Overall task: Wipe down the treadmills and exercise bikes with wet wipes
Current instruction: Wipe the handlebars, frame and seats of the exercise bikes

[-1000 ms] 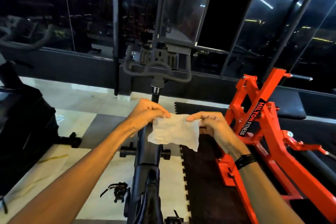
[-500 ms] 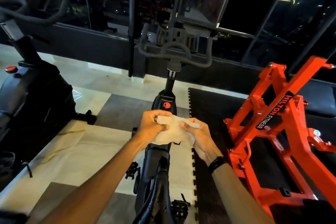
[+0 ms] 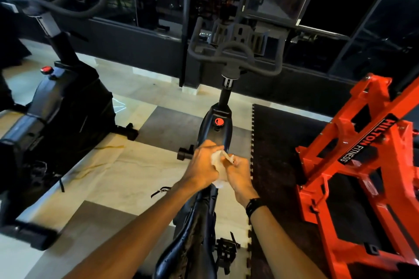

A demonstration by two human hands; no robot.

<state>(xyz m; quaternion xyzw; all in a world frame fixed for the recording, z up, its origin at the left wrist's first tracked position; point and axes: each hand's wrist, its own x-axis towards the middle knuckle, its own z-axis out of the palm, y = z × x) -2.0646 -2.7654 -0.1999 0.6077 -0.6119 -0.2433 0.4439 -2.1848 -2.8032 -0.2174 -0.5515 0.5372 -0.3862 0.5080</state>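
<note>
Left hand (image 3: 203, 166) and right hand (image 3: 238, 175), fingers curled, grip crumpled white wet wipe (image 3: 218, 161) above black exercise bike (image 3: 216, 127), handlebars at 12 o'clock.

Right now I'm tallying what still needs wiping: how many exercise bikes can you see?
2. One bike stands straight ahead, beneath both hands and the wipe. Another bike stands to the left. More may be hidden outside the frame.
</note>
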